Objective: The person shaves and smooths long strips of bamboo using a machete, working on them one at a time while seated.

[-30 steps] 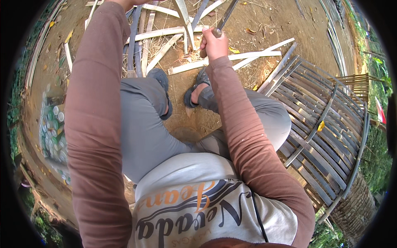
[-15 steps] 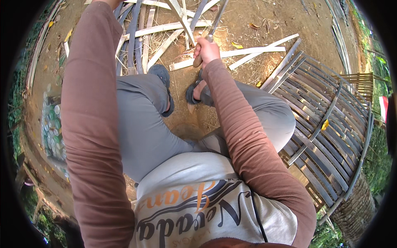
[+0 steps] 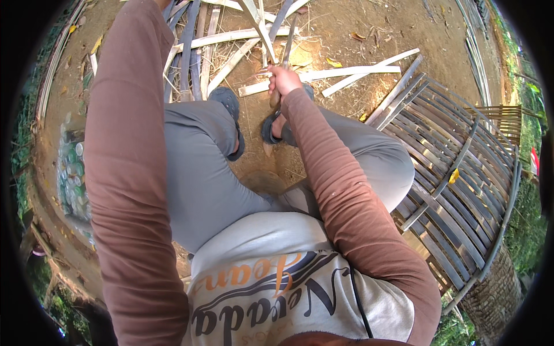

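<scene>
Your knife [image 3: 289, 43] stands at twelve o'clock, blade tipped just past twelve, its handle wrapped by the closed fingers of your right hand [image 3: 284, 81]. Over the last second that hand has drawn in toward your feet and slightly toward nine; the blade now lies just beside the lower end of a pale, flat strip [image 3: 261, 29], which appears to bring strip and blade into working reach. Contact cannot be confirmed. Your left hand [image 3: 163, 3] is cut off at eleven; its grip cannot be told. Around it, loose strips [image 3: 186, 52], grey-skinned or cream, smooth and narrow, lie crossed on dry earth. At three: a curved slatted panel [image 3: 441, 222], weathered; at nine, glossy bottles [image 3: 72, 179].
</scene>
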A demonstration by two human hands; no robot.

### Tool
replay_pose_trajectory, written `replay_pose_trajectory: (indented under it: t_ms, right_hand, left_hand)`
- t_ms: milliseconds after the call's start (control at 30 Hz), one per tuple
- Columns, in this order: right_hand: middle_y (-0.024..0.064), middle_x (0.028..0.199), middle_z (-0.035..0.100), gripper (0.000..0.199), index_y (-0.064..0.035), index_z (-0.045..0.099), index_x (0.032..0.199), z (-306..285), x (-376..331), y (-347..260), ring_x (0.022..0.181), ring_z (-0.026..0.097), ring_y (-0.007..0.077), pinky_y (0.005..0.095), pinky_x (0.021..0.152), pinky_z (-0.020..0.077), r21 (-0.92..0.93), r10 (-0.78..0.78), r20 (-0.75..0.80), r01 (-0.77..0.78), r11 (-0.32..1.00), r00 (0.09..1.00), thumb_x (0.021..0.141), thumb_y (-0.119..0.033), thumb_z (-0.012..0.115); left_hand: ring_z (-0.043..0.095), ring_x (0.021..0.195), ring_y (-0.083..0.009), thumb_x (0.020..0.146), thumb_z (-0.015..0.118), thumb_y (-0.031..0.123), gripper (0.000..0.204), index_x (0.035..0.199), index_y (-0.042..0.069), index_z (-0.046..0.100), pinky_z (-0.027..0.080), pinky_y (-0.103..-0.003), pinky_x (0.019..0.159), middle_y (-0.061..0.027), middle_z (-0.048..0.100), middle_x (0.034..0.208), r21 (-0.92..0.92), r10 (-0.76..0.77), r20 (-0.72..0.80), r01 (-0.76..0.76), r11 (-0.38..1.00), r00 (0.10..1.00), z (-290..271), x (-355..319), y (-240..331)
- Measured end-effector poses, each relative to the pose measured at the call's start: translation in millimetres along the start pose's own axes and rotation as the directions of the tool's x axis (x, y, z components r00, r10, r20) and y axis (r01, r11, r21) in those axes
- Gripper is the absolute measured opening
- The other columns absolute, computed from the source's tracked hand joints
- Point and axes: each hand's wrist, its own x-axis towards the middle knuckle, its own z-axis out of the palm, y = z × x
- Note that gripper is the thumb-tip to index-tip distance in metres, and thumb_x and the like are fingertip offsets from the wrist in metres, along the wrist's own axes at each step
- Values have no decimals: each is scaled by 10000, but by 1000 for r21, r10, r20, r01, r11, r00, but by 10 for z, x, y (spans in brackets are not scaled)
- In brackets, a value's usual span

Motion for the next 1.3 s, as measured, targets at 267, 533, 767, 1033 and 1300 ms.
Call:
replay_pose_trajectory:
  t_ms: [267,533,767,1033,1300]
  right_hand:
    - [108,717,663,225,-20,678,909,-186,122,439,619,644,247,390,632,519,-524,-427,-217,264,810,878,922,-244,663]
    - [95,614,599,260,16,622,884,44,-78,170,520,588,219,386,506,464,-281,2,-46,-15,960,999,947,-234,653]
    - [79,719,659,221,-16,659,916,-75,1,176,605,610,200,368,580,484,-520,-521,-85,408,751,850,933,-236,677]
    - [113,637,589,227,8,617,830,-72,-34,396,563,589,219,390,547,480,-174,208,19,-201,964,978,957,-179,620]
    - [114,729,690,243,-10,684,958,-66,-143,215,688,663,237,398,659,510,-550,-455,-96,333,766,885,917,-249,685]
  left_hand:
    - [739,858,-206,962,622,139,235,1148,27,710,629,-340,741,-123,738,998,-27,-6,-5,6,1000,1000,-6,1,-41]
    - [746,882,-226,959,611,113,242,1164,22,702,640,-344,755,-134,735,1015,-84,16,13,-15,996,1000,-42,-13,-95]
    - [741,882,-215,959,607,111,246,1169,24,702,633,-340,749,-123,740,1000,-1,-4,-4,4,1000,1000,-6,-40,19]
    - [747,871,-214,959,609,130,268,1188,29,703,630,-337,742,-125,745,1010,-30,9,17,-9,1000,1000,-33,-81,-72]
    - [746,872,-211,955,612,120,275,1196,25,703,629,-332,733,-125,746,1004,-2,26,7,-26,1000,1000,-33,-93,35]
